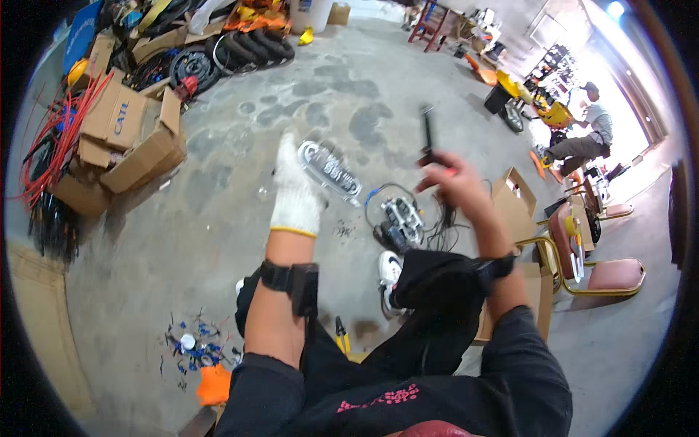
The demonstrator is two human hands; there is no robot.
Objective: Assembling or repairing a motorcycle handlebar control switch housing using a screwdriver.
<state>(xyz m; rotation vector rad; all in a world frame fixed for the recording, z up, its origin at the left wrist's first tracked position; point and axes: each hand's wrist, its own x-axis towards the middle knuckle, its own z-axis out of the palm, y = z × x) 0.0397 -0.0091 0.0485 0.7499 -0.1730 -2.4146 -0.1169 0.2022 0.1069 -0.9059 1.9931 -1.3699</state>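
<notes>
My left hand (295, 189), in a white knitted glove with a yellow cuff edge, is closed on a long, rounded display panel (331, 173). The panel has a pale rim and a dark face, and is held up in front of me at a slant. To its right, my bare right hand (460, 183) grips a slim black tool (427, 127) with a red part near the fingers. Its kind is blurred; the shaft points away from me. Below and between the hands, a silver metal part (404, 218) lies on the floor among dark cables (448, 233).
Yellow-handled pliers (341, 335) lie between my legs. Small wired parts (193, 349) and an orange piece (213, 384) are at lower left. Cardboard boxes (120, 124) and tires (251, 51) stand at far left. Pink-seated chairs (615, 275) stand right; another person (593, 127) sits beyond.
</notes>
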